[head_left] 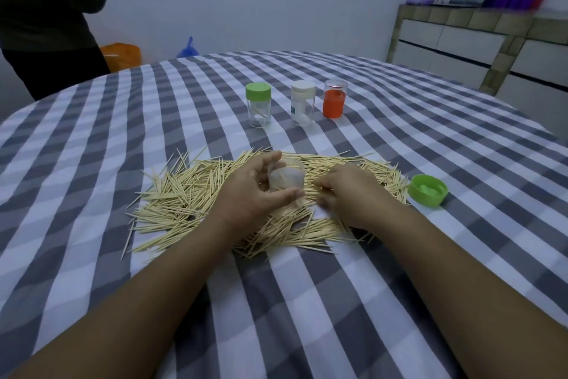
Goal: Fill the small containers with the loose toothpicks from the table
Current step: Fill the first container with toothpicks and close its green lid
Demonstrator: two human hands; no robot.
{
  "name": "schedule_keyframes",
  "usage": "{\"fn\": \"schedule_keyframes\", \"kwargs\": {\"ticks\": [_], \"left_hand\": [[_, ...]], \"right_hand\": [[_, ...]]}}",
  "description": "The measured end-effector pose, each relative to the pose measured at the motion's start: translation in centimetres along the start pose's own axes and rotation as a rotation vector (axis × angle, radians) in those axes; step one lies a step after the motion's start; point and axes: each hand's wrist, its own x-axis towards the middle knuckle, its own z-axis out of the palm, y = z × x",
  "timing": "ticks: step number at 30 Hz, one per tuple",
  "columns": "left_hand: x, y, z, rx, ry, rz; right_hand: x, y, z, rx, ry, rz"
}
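Now the left hand (249,191) grips a clear plastic container (286,181) (round, open) over the toothpicks (184,191); the right hand (350,194), fingers curled, pinches thin wooden toothpicks beside it.

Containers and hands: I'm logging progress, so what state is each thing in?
clear container: uncapped, tilted, held in left hand
right hand: fingers curled on toothpick pile
green lid: off, upside down
green-capped jar: closed, nearly empty
white-capped jar: closed
orange jar: upright
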Motion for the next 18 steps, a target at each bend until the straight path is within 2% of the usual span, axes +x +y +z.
{"fn": "schedule_keyframes", "kwargs": {"ticks": [12,16,18], "left_hand": [[0.02,-0.03,-0.24,0.016,-0.002,-0.008],[-0.08,0.08,-0.23,0.016,0.001,-0.002],[-0.16,0.09,-0.28,0.005,0.003,-0.003]], "right_hand": [[-0.19,-0.31,0.64,-0.261,0.145,-0.061],[0.03,0.08,0.45,-0.172,0.174,0.026],[0.04,0.27,0.12,-0.031,0.185,0.090]]}}
